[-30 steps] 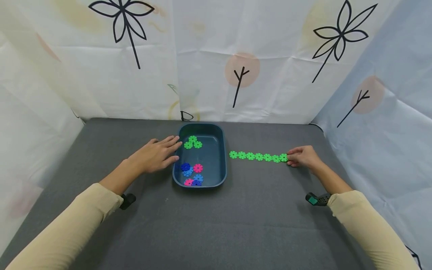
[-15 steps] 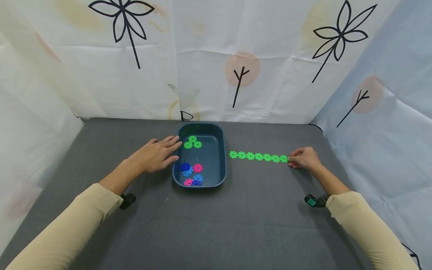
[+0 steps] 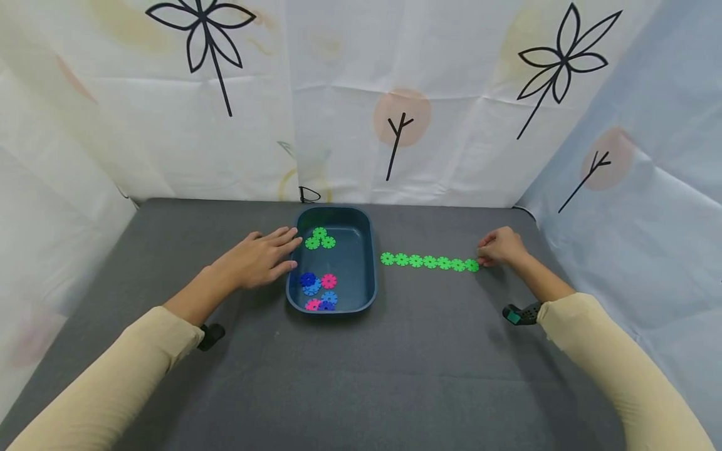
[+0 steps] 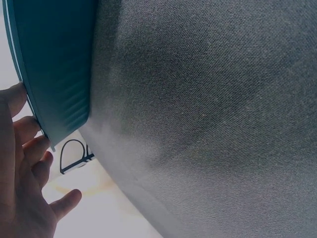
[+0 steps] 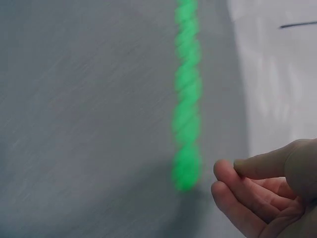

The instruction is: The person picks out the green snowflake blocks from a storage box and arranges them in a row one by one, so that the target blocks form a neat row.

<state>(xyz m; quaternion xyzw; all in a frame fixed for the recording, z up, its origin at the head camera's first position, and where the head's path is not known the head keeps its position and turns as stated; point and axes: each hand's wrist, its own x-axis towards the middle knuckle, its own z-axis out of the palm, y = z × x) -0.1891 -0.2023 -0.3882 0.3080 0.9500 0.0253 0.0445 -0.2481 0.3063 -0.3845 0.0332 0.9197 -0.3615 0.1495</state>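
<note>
My left hand (image 3: 262,258) lies with its fingers spread over the left rim of a dark blue tray (image 3: 361,275). In the left wrist view its fingertips (image 4: 34,130) meet the tray's rim. Several bright green flower-shaped discs form a straight row (image 3: 430,262) on the table to the right of the tray. My right hand (image 3: 502,245) is raised just beyond the row's right end, fingers loosely bent and nothing held. In the right wrist view the thumb tip is close to the index fingertip (image 5: 225,169), beside the last green disc (image 5: 186,169), with a gap between.
Inside the tray are 3 green discs (image 3: 319,239) near the back, and several blue and pink ones (image 3: 329,281) toward the front. Grey cloth covers the table (image 3: 361,376). A white printed curtain (image 3: 338,125) stands along its back edge and sides.
My right hand has let go of the row's last green disc and risen away toward the back. That disc shifted slightly to line up with the others. My left hand has stayed put.
</note>
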